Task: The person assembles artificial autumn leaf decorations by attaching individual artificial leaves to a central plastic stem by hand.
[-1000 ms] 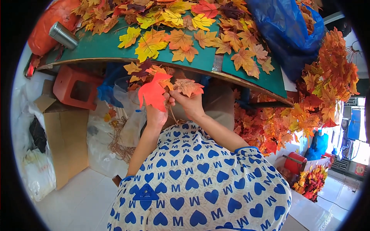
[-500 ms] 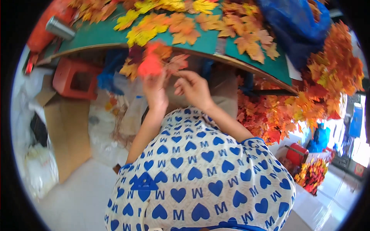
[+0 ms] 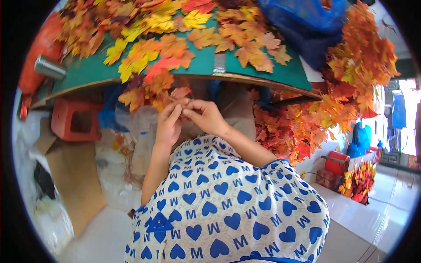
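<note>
A small bunch of artificial maple leaves (image 3: 160,82) in orange, red and dark purple hangs just before the table's near edge. My left hand (image 3: 168,125) is closed round its lower end, where the stems come together. Fingertips of my right hand (image 3: 209,118) are pinched close against those of the left at the stems. The stems themselves are mostly hidden by my fingers. Beyond the bunch, loose orange and yellow leaves (image 3: 172,44) lie on the green tabletop (image 3: 252,73).
A metal cylinder (image 3: 50,67) lies at the table's left end. Below it are a red plastic stool (image 3: 75,119) and an open cardboard box (image 3: 76,184). A blue plastic bag (image 3: 307,26) sits at the far right, beside heaped leaf garlands (image 3: 359,87). A red bucket (image 3: 337,162) stands farther right.
My right hand has closed in on the left, and their fingertips now meet at the stems. The leaf bunch has turned, showing more orange leaves. The whole view has shifted slightly.
</note>
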Action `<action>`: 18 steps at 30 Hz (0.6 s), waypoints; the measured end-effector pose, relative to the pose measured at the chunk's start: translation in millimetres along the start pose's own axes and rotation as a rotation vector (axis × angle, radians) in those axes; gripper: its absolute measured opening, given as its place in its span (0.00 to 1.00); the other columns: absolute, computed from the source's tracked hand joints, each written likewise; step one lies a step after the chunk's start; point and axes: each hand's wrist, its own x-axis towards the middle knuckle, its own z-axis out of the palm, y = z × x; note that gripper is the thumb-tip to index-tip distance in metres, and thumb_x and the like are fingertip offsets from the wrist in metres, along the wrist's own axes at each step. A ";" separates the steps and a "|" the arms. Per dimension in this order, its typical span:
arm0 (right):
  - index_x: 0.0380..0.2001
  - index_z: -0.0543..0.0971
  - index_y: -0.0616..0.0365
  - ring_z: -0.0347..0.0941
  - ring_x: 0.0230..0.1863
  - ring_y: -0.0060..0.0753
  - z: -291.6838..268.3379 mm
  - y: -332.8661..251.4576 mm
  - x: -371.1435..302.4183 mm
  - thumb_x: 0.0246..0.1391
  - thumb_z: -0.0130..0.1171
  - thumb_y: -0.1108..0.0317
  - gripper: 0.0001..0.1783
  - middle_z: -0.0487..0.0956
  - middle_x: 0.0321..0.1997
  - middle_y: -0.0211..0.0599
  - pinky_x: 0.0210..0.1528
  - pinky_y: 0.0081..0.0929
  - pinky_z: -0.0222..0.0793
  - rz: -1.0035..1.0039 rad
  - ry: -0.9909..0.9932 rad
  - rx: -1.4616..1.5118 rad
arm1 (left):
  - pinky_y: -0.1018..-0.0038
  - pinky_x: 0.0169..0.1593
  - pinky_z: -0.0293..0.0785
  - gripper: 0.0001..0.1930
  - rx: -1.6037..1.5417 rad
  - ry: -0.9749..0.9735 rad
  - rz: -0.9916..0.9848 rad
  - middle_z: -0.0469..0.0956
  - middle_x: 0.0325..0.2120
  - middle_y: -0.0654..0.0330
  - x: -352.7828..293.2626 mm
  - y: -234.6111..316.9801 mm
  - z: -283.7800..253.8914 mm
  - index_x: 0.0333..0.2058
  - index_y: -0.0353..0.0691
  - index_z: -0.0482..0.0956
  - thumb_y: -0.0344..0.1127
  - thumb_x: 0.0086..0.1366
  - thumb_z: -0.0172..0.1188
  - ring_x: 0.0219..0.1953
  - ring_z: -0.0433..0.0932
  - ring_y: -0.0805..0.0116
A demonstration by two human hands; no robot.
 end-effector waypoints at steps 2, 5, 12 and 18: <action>0.32 0.78 0.65 0.77 0.33 0.26 -11.5 -19.2 -2.9 0.52 0.57 0.73 0.06 0.78 0.29 0.39 0.33 0.22 0.72 -0.118 -0.076 -0.468 | 0.74 0.43 0.71 0.09 0.021 -0.051 0.036 0.73 0.38 0.59 3.1 -4.9 6.8 0.40 0.36 0.73 0.34 0.66 0.50 0.39 0.73 0.70; 0.32 0.79 0.62 0.77 0.33 0.31 -31.8 -68.7 -9.7 0.49 0.59 0.73 0.06 0.79 0.32 0.41 0.34 0.26 0.71 -0.395 -0.097 -0.871 | 0.68 0.51 0.69 0.08 0.009 -0.164 0.169 0.71 0.43 0.57 9.3 -12.6 13.5 0.37 0.38 0.71 0.35 0.67 0.47 0.47 0.71 0.66; 0.38 0.78 0.57 0.75 0.33 0.39 -172.6 -156.3 14.6 0.45 0.59 0.75 0.13 0.77 0.34 0.39 0.35 0.30 0.71 -0.464 0.491 -1.266 | 0.88 0.15 0.52 0.08 -0.424 -0.214 0.131 0.62 0.22 0.65 2.1 2.6 13.7 0.37 0.41 0.69 0.38 0.69 0.45 0.16 0.55 0.82; 0.38 0.79 0.51 0.73 0.39 0.41 -211.9 -144.3 18.9 0.45 0.58 0.71 0.13 0.75 0.33 0.38 0.36 0.34 0.70 -0.355 0.317 -1.724 | 0.89 0.17 0.54 0.08 -0.598 -0.188 0.051 0.63 0.26 0.65 2.5 -3.4 14.2 0.39 0.40 0.70 0.36 0.68 0.46 0.18 0.55 0.82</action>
